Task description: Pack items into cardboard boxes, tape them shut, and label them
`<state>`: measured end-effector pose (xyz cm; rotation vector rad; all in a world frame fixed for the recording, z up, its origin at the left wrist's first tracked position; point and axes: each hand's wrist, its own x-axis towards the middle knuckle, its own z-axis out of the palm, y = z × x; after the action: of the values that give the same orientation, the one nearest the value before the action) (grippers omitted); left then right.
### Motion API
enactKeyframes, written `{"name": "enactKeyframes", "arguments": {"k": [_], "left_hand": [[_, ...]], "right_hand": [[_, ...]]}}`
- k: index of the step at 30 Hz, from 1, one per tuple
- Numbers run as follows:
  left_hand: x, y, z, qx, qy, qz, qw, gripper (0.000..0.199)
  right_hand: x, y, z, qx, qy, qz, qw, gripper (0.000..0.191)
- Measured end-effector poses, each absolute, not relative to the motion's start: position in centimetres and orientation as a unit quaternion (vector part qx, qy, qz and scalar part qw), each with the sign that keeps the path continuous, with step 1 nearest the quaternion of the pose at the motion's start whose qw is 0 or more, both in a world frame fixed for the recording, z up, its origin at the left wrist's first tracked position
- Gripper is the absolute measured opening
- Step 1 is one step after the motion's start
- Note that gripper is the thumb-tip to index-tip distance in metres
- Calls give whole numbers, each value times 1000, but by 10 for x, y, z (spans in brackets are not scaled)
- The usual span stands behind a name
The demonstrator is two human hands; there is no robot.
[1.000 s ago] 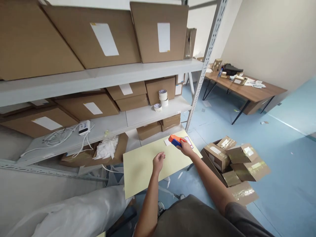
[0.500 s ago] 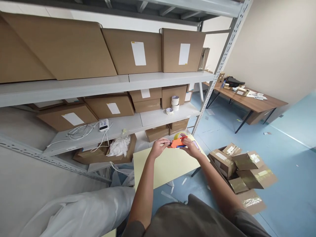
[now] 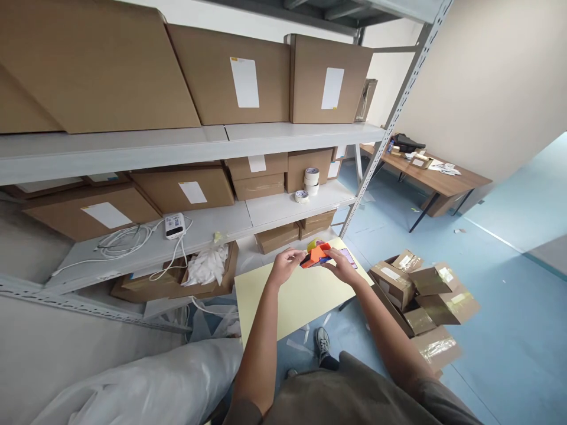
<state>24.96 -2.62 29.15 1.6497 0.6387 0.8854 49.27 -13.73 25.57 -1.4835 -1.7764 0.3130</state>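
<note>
An orange tape dispenser (image 3: 317, 255) with dark and blue parts is held above the pale yellow tabletop (image 3: 292, 298). Behind its frame shows a yellowish tape roll (image 3: 315, 242). My right hand (image 3: 342, 267) is closed around the dispenser's right side, near the blue part. At the other end, my left hand (image 3: 284, 265) has its fingers pinched together against the dark tip; whether they also hold the tape's end is too small to tell. A phone (image 3: 348, 258) with a lit screen lies on the table just past my right hand.
Metal shelving (image 3: 257, 133) with cartons (image 3: 234, 77) rises in front. White tape rolls (image 3: 312, 180) and a cabled white power strip (image 3: 174, 225) sit on its middle shelf. Opened cardboard boxes (image 3: 436, 304) lie right; a plastic-wrapped bundle (image 3: 146, 383) lies left. A brown desk (image 3: 460, 180) stands farther back.
The dispenser has tilted and turned between my hands, and less of the tape roll shows. My view has shifted, bringing a shoe into sight below the table.
</note>
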Motion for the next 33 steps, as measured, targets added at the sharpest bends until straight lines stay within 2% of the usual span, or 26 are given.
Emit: {"name": "enactKeyframes", "arguments": {"k": [3, 8, 14, 16, 20, 22, 25, 30, 32, 33], "left_hand": [[261, -18, 289, 709, 297, 400, 499, 36], [282, -5, 292, 720, 359, 414, 427, 27], [298, 10, 303, 740, 438, 435, 267, 24], [302, 18, 302, 716, 451, 454, 279, 25], [307, 36, 297, 647, 467, 477, 368, 31], [309, 41, 297, 645, 490, 487, 329, 29], [314, 44, 301, 660, 524, 496, 210, 28], [321, 48, 313, 678, 556, 451, 170, 34], [325, 46, 319, 677, 591, 421, 124, 44], [326, 44, 321, 662, 616, 415, 101, 59]], "right_hand": [[502, -132, 250, -589, -701, 116, 384, 37], [520, -111, 252, -569, -711, 140, 390, 40], [550, -65, 266, -509, -743, 179, 395, 42], [559, -49, 268, -495, -751, 172, 402, 42], [573, -20, 273, -496, -761, 175, 381, 40], [576, -7, 274, -496, -768, 186, 360, 38], [580, 13, 274, -491, -775, 198, 345, 37], [580, 53, 260, -468, -789, 166, 361, 38], [575, 72, 252, -465, -788, 144, 377, 38], [572, 82, 247, -469, -785, 132, 383, 37]]}}
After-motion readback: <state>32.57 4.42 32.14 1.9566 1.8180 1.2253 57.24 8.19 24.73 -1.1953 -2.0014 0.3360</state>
